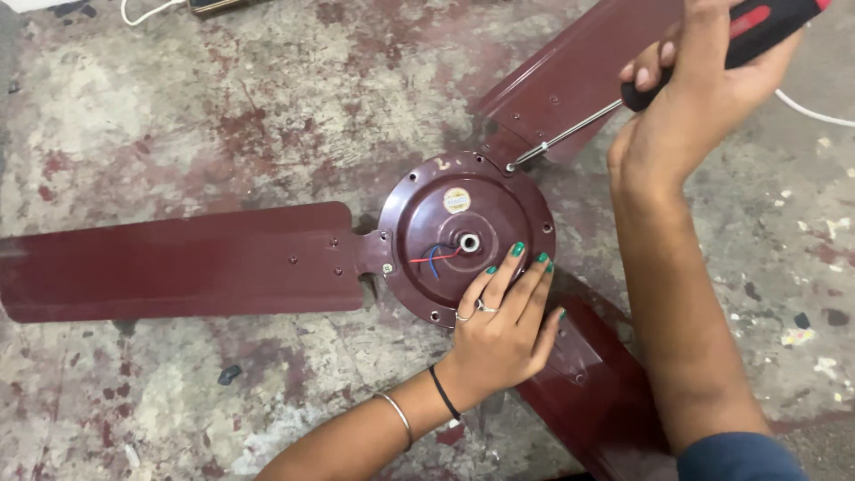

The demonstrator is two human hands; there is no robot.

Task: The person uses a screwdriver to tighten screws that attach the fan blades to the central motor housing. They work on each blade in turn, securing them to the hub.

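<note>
ceiling fan, maroon, lying on a stained concrete floor [178,116]. round motor housing [466,236] at centre, with red and blue wires beside the central shaft hole. three blades: one [178,263] to the left, one [579,80] toward upper right, one [592,392] toward lower right, partly under the arms. left hand [503,330], green nails, rings, fingers flat on the housing's lower edge. right hand [704,80] closed around a black-and-red screwdriver [623,102], its tip at a screw on the housing's upper rim. white cable [815,111] at far right.
</note>
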